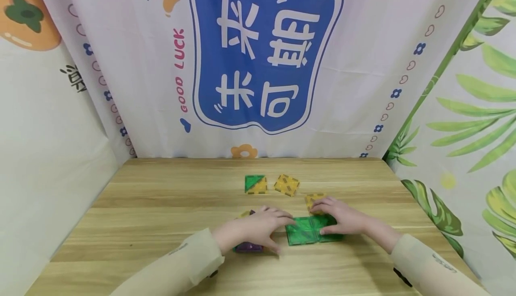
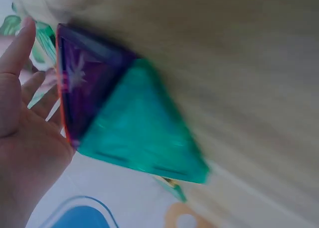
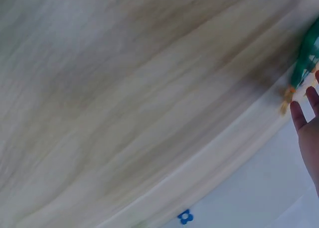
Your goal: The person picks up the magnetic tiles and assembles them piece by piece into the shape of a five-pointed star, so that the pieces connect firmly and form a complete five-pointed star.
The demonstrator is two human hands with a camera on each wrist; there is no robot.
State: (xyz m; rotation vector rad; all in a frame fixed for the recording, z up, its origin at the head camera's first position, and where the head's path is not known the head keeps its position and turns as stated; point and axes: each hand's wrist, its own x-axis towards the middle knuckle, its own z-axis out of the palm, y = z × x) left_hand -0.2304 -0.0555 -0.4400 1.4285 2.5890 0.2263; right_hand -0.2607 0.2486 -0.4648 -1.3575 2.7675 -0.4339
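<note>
Two green square magnetic tiles [image 1: 300, 232] lie edge to edge on the table in the head view. My right hand [image 1: 342, 217] is over the right one, thumb on its surface and fingers spread near a yellow tile [image 1: 313, 199] behind it. To the left, my left hand [image 1: 258, 228] reaches past a small built shape of tiles, its thumb and fingers apart. The hand hides much of this shape. In the left wrist view it shows a purple triangle [image 2: 89, 81] and a teal-green triangle [image 2: 144, 123] leaning together, beside the palm.
Farther back on the wooden table [image 1: 169, 206] lie a square of green and yellow triangle tiles [image 1: 255, 185] and a yellow tile piece [image 1: 287, 185]. A printed white curtain [image 1: 161, 139] hangs behind the table's far edge.
</note>
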